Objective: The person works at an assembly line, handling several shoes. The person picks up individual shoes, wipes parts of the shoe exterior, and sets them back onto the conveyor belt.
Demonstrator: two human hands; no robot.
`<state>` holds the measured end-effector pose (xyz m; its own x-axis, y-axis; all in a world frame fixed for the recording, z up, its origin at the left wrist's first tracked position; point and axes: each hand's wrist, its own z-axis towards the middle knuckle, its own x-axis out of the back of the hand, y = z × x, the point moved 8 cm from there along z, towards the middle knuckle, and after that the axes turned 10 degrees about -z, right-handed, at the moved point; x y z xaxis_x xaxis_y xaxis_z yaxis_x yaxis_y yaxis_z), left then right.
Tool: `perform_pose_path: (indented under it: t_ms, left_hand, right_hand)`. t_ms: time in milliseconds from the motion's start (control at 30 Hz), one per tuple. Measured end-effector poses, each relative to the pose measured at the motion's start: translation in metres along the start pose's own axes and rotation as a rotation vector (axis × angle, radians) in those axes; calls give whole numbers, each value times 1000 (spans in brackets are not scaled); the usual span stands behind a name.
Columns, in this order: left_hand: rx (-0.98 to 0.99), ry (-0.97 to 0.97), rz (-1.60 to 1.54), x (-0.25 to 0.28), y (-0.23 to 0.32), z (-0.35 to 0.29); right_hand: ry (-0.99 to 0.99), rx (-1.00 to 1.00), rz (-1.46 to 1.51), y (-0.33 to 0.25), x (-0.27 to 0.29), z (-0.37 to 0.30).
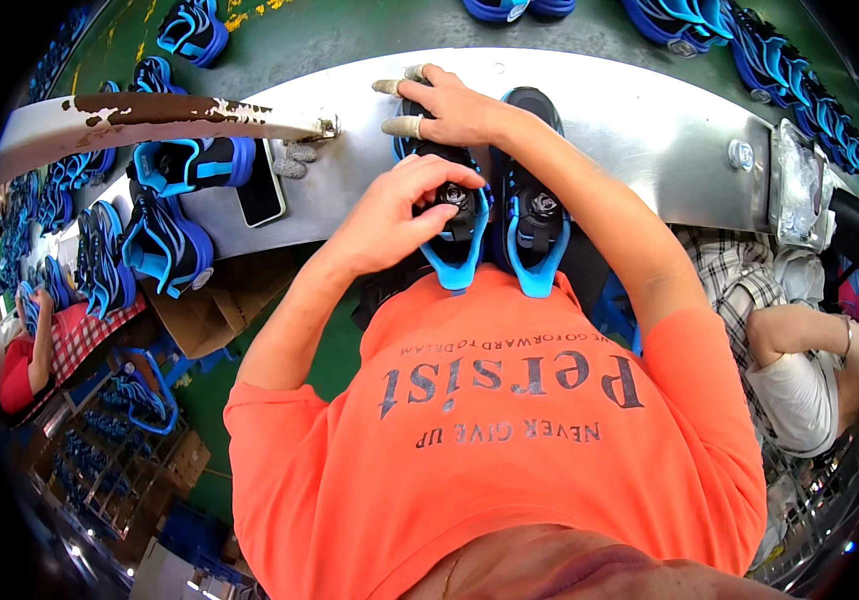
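Note:
Two black-and-blue shoes lie side by side on the metal bench in front of me, their light blue heel tabs against my body. My left hand (399, 208) is curled over the left shoe (456, 268), with thumb and forefinger at the round dial (456, 194) on its tongue. My right hand (454, 108) reaches across the right shoe (526, 150) and grips the toe end of the left shoe, which it mostly hides. Pale finger covers (404, 126) sit on some of its fingertips. The right shoe lies untouched by my fingers, its own dial (543, 203) showing.
A chipped white bar (179, 118) juts over the bench (639, 120) from the left. Near it are a phone (262, 185), grey finger covers (294, 160) and more shoes (164, 240). A plastic-wrapped pack (801, 185) lies at right. Co-workers sit on both sides.

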<state>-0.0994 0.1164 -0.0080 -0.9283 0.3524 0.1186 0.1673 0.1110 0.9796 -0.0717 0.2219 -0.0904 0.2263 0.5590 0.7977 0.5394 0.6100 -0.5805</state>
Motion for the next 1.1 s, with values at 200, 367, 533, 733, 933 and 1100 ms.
perform_pose_path:
  t_ms: [200, 367, 533, 733, 933, 1100]
  left_hand:
    - [140, 43, 25, 4, -5, 1]
    - [-24, 202, 287, 3, 15, -2]
    - [5, 71, 35, 7, 2, 0]
    - [63, 191, 104, 9, -4, 2]
    - [42, -74, -77, 8, -8, 1]
    - [-74, 117, 72, 15, 6, -14]
  right_hand:
    - [26, 36, 70, 7, -3, 5]
    - [80, 64, -43, 6, 1, 5]
    - [109, 85, -15, 8, -2, 6]
    - [120, 84, -15, 6, 0, 7]
    - [111, 85, -19, 4, 4, 6]
    - [125, 45, 116, 7, 34, -20]
